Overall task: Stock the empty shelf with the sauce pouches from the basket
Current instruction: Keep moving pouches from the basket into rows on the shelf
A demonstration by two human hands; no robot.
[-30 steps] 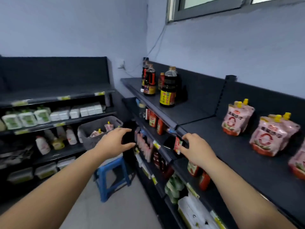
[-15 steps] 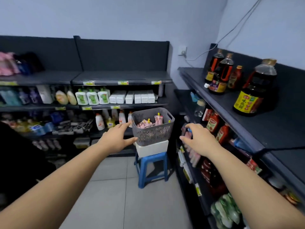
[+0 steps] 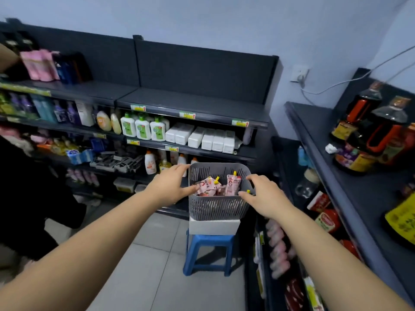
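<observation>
At centre frame, the left hand (image 3: 170, 187) was spread open and empty at the left rim of the grey slotted plastic basket (image 3: 216, 207), raised on a white box (image 3: 213, 226) and blue plastic stool (image 3: 207, 252), presumably for easy reach. Pink yellow-capped sauce pouches (image 3: 207, 186) lay inside; their print was unreadable. The right hand (image 3: 265, 198) was likewise open and empty at the right rim.

I see the grey slotted basket (image 3: 216, 206) sitting upright on a white box atop a blue stool. Inside it lie pink-and-white sauce pouches (image 3: 205, 187) with yellow caps, some flat and overlapping, while one pouch (image 3: 233, 184) stands upright against the right side, cap up.
</observation>
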